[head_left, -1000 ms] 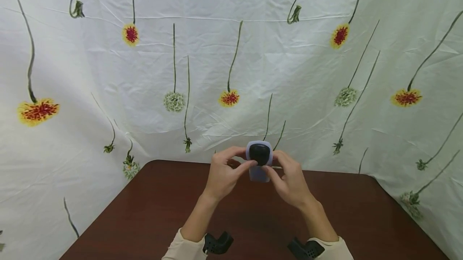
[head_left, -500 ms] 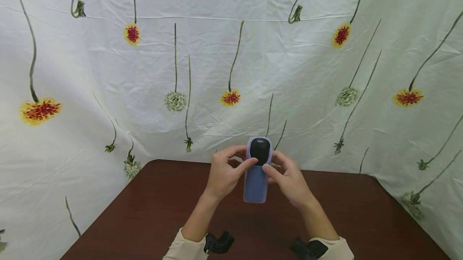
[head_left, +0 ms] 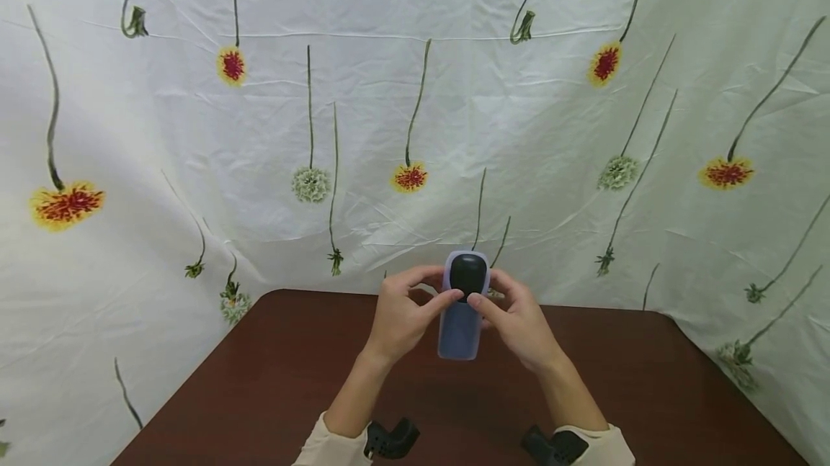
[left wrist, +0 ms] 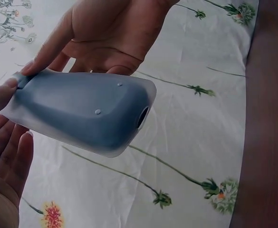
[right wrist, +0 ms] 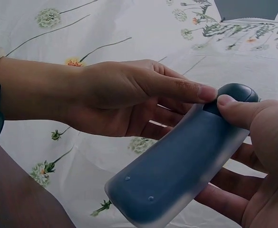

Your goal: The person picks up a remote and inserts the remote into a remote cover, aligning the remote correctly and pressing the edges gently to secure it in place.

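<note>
A slate-blue handheld device [head_left: 460, 333] in a translucent sleeve is held up above the table, its rounded black end [head_left: 468, 274] at the top. My left hand [head_left: 402, 315] pinches its upper left side, thumb at the black part's lower edge. On the opposite side, my right hand [head_left: 521, 322] grips it the same way, with the two thumbs nearly meeting. Two small pale studs and a dark oval opening at the lower end show on the device [left wrist: 81, 107] in the left wrist view. Fingers behind the device are partly hidden.
A dark reddish-brown table [head_left: 292, 379] lies under the hands. Behind and beside it hangs a white cloth [head_left: 519, 113] printed with flowers. Each wrist carries a black camera mount [head_left: 392, 438] at the cuff.
The device's lower end has swung down into fuller view since one second ago. Over the last half second it has tilted back slightly. Both hands keep their grip in nearly the same place.
</note>
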Demonstrator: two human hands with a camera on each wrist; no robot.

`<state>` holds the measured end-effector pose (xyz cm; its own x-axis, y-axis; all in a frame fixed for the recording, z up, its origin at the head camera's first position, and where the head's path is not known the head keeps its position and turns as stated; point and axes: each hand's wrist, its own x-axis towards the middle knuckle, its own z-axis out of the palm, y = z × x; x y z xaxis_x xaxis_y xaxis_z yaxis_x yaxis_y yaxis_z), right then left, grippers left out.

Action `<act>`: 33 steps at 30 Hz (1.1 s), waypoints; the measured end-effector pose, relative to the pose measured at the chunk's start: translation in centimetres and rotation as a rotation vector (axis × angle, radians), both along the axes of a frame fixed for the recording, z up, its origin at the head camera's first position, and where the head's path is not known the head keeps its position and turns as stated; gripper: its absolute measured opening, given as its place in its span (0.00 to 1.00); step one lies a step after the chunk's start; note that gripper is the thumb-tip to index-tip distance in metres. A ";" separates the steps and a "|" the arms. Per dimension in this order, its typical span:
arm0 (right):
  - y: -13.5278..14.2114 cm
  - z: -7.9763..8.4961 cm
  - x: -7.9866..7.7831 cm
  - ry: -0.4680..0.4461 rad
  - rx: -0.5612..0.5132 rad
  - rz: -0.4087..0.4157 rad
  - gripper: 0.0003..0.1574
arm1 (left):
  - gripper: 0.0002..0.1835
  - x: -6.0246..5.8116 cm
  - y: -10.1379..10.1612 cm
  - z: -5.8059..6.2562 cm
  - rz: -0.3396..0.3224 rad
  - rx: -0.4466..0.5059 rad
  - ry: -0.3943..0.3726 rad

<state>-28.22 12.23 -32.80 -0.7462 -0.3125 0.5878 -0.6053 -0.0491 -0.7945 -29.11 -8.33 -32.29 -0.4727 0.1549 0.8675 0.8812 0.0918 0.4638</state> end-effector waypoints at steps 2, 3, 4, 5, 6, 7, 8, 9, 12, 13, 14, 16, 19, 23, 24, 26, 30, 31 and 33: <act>0.1 0.1 0.1 0.009 0.008 -0.002 0.23 | 0.16 0.1 -0.1 0.1 -0.005 0.003 -0.002; 0.1 0.1 0.1 0.015 0.012 -0.002 0.22 | 0.17 0.1 -0.1 0.1 -0.007 0.005 -0.002; 0.1 0.2 0.1 0.019 0.016 -0.002 0.23 | 0.18 0.1 -0.2 0.2 -0.008 0.008 -0.002; 0.1 0.2 0.1 0.023 0.020 -0.003 0.23 | 0.19 0.2 -0.2 0.2 -0.007 0.011 -0.003; 0.1 0.2 0.2 0.025 0.024 -0.004 0.23 | 0.21 0.2 -0.3 0.3 -0.007 0.013 -0.004; 0.1 0.3 0.2 0.030 0.027 -0.002 0.23 | 0.22 0.3 -0.3 0.3 -0.007 0.013 -0.004; 0.1 0.3 0.2 0.035 0.030 -0.001 0.23 | 0.24 0.3 -0.4 0.4 -0.007 0.013 -0.002; 0.1 0.3 0.2 0.041 0.033 0.001 0.23 | 0.25 0.3 -0.4 0.4 -0.007 0.011 0.000; 0.1 0.4 0.1 0.054 0.031 0.016 0.22 | 0.27 0.3 -0.6 0.4 -0.018 -0.002 0.007; 0.2 0.4 0.1 0.058 0.029 0.021 0.22 | 0.26 0.3 -0.6 0.4 -0.023 -0.009 0.013; 0.2 0.4 0.1 0.061 0.025 0.025 0.22 | 0.25 0.2 -0.6 0.3 -0.026 -0.015 0.017; 0.2 0.4 0.1 0.067 0.016 0.036 0.21 | 0.23 0.1 -0.7 0.3 -0.036 -0.025 0.028; 0.2 0.4 0.0 0.077 0.009 0.045 0.21 | 0.19 0.0 -0.8 0.3 -0.046 -0.030 0.042; 0.2 0.3 0.0 0.094 0.005 0.050 0.20 | 0.16 -0.1 -0.8 0.2 -0.048 -0.015 0.059; 0.2 0.3 0.0 0.097 0.003 0.050 0.20 | 0.15 -0.1 -0.8 0.3 -0.047 -0.012 0.062; 0.2 0.3 0.0 0.103 0.001 0.046 0.20 | 0.15 -0.1 -0.8 0.3 -0.044 -0.007 0.062; 0.1 0.3 -0.1 0.117 -0.006 0.041 0.20 | 0.13 -0.2 -0.9 0.2 -0.042 -0.011 0.028; 0.1 0.3 -0.1 0.121 -0.010 0.044 0.20 | 0.12 -0.2 -0.9 0.2 -0.041 -0.016 0.014; 0.1 0.2 -0.2 0.131 -0.019 0.052 0.21 | 0.10 -0.1 -1.1 0.2 -0.055 -0.025 -0.020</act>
